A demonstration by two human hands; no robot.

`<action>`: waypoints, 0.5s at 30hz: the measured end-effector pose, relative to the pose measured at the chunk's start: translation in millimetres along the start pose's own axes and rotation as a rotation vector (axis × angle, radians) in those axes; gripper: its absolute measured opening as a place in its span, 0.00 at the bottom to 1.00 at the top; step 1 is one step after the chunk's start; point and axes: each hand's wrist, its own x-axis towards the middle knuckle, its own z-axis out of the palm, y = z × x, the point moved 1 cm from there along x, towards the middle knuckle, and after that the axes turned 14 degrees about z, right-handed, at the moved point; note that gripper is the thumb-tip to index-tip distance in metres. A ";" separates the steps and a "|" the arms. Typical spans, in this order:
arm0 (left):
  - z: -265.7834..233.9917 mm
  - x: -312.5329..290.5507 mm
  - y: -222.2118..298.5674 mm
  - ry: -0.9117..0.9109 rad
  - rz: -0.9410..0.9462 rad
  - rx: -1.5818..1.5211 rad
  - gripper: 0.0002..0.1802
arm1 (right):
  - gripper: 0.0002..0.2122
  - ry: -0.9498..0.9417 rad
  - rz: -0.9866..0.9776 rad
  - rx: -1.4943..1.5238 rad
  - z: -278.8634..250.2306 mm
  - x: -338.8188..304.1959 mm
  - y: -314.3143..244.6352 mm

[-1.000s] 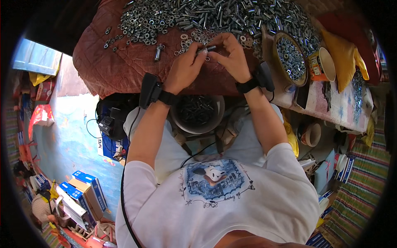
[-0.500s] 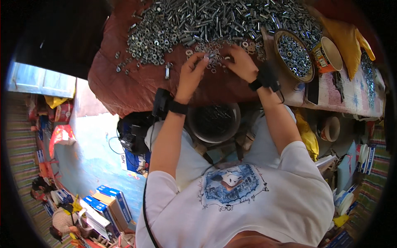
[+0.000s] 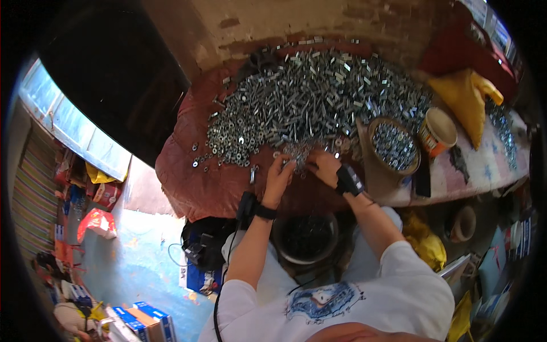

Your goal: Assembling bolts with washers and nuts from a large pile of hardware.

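Note:
My left hand (image 3: 278, 181) is at the near edge of a small heap of thin metal washers (image 3: 297, 151), with thumb and fingers closed on a small shiny metal part too blurred to name. On the other side of the heap, my right hand (image 3: 326, 169) has its fingertips drawn together low among the washers. What they hold, if anything, is hidden. A bolt (image 3: 253, 173) lies apart, left of my left hand. Behind both hands spreads a big pile of metal sleeves and bolts (image 3: 319, 94), with loose nuts (image 3: 236, 139) at its left side.
A round bowl of nuts (image 3: 394, 147) stands to the right, beside a paper tub (image 3: 437, 132) and a yellow bag (image 3: 464, 105). Below the edge of the red padded surface (image 3: 188, 191), a dark basin (image 3: 306, 239) sits between my knees. Boxes (image 3: 145, 322) stand on the floor at left.
My view has tilted up, so the pile and the wall behind show more. Both hands remain at the washers, and the right fingertips have drawn in closer to them.

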 end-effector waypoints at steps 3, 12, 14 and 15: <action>-7.1 -1.7 -5.8 -0.003 -0.011 -0.003 0.05 | 0.07 0.062 0.069 0.079 -6.5 -5.4 -15.3; -5.0 -3.1 -14.4 -0.036 0.054 0.371 0.12 | 0.06 -0.014 0.166 0.841 -11.5 -7.6 -19.3; -2.8 -5.1 -13.7 -0.043 0.020 0.311 0.12 | 0.06 -0.042 0.188 0.820 -16.0 -7.7 -23.8; -3.4 -5.9 -15.1 -0.041 0.012 0.315 0.12 | 0.06 -0.070 0.215 0.796 -17.6 -9.3 -26.9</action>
